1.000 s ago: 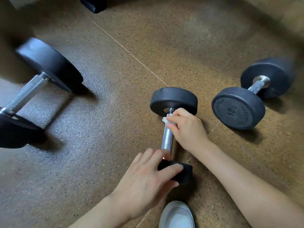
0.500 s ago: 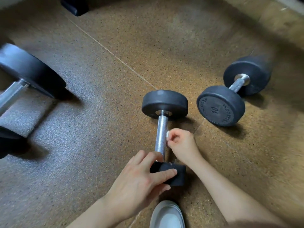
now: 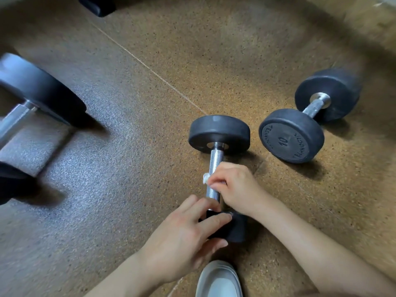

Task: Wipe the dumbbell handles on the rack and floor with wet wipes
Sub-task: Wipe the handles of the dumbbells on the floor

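Floor dumbbell [image 3: 219,131] mid-wipe, centre frame.
Right hand [image 3: 235,187] clasps wet wipe [image 3: 206,178] round handle [image 3: 216,159]; left hand [image 3: 184,239] grips near weight [image 3: 235,230]; right dumbbell [image 3: 291,136] and left dumbbell [image 3: 42,91] probably remain.

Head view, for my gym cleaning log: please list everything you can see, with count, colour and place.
small dumbbell: one, black heads, silver handle, centre of the floor
dumbbell marked 10: one, black heads, silver handle, right of the small one
large dumbbell: one, black heads, silver handle, left, cut by the edge
wet wipe: one, white, against the small dumbbell's handle
black object: one, top edge, too cropped to identify
floor: brown speckled, greyer at left
shoe: one, white, bottom edge
left hand: holds the small dumbbell's near head
right hand: pinches the wet wipe on the handle
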Available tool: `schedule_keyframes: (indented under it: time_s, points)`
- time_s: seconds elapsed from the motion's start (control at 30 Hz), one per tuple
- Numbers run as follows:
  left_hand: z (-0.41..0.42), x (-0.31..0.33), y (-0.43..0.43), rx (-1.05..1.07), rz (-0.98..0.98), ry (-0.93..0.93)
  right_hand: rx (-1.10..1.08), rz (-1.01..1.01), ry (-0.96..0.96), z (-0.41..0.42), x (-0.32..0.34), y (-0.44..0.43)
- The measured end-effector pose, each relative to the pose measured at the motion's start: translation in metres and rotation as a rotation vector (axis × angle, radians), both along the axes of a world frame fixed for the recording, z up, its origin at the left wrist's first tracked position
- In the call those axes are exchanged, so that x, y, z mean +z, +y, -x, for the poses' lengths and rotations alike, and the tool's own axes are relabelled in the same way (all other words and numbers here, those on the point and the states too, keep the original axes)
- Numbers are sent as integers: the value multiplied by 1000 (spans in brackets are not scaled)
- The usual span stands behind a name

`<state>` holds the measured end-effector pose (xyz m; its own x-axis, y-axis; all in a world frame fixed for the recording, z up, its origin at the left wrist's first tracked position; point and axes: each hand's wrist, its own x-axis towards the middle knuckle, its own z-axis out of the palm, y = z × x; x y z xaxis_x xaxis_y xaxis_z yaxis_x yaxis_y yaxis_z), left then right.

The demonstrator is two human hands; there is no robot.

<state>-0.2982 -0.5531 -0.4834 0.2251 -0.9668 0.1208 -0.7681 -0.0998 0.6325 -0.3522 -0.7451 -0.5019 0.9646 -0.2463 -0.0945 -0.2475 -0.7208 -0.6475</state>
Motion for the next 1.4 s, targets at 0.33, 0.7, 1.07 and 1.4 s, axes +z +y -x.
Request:
schedule_keyframes:
  time_s: [0.33,0.7,1.07,1.4]
  points:
    - [2,5,6,63,-127,-22,431,295,169,-18,11,-2]
    - [12,1,-7,-3,-58,-80,395,323,62,-6,1,-23]
    - [24,-4,-29,-14,31,-34,146,0,136,16,-3,-19]
    - [-3,44,-37,522,55,1036,-540,-1579,-107,-18,72,4]
